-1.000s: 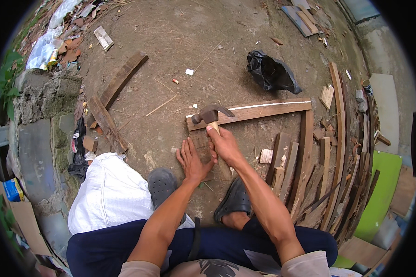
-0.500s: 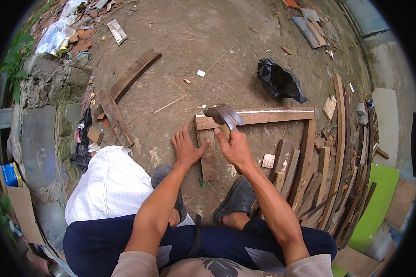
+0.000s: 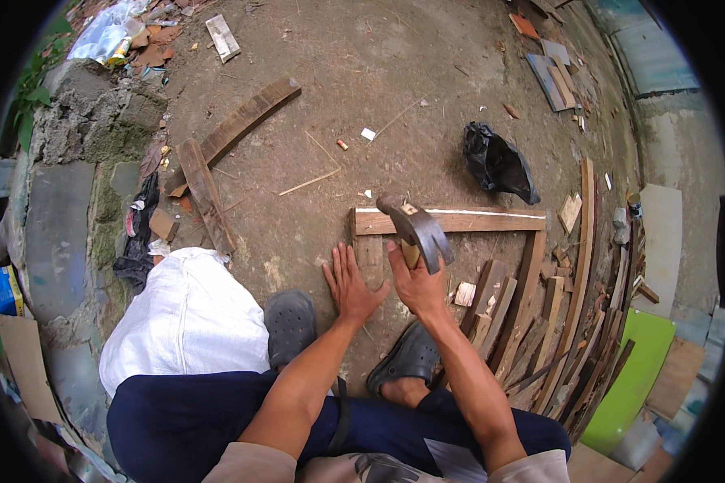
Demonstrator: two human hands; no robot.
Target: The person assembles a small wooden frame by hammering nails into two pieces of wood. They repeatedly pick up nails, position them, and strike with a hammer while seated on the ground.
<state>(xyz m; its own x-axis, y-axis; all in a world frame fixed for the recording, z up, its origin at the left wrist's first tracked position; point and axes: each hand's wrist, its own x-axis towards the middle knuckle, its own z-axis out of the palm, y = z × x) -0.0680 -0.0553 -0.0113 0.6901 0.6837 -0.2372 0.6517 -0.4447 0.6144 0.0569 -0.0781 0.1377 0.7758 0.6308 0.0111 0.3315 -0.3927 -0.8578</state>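
Down by the bare earth, the right hand [image 3: 417, 283] is closed around the wooden handle of a dark metal claw hammer [image 3: 417, 231], whose head is raised above the long brown wooden plank [image 3: 451, 220]. The hammer's handle runs from the fist up and slightly left, away from the person; the head sits crosswise on it, a worn, dull steel with a blunt face toward the left and a curved claw sweeping down to the right. That plank lies crosswise on the dirt, its long axis running left to right, with a pale strip along its far edge. A shorter weathered wooden board [image 3: 370, 256] meets its left end at a right angle and runs toward the person. The left hand [image 3: 350, 283] lies flat with fingers spread, palm pressing on this shorter board, gripping nothing. Rough, splintery wood offcuts [image 3: 540, 330] are piled to the right, and a crumpled black plastic bag [image 3: 498, 163] lies beyond the plank.
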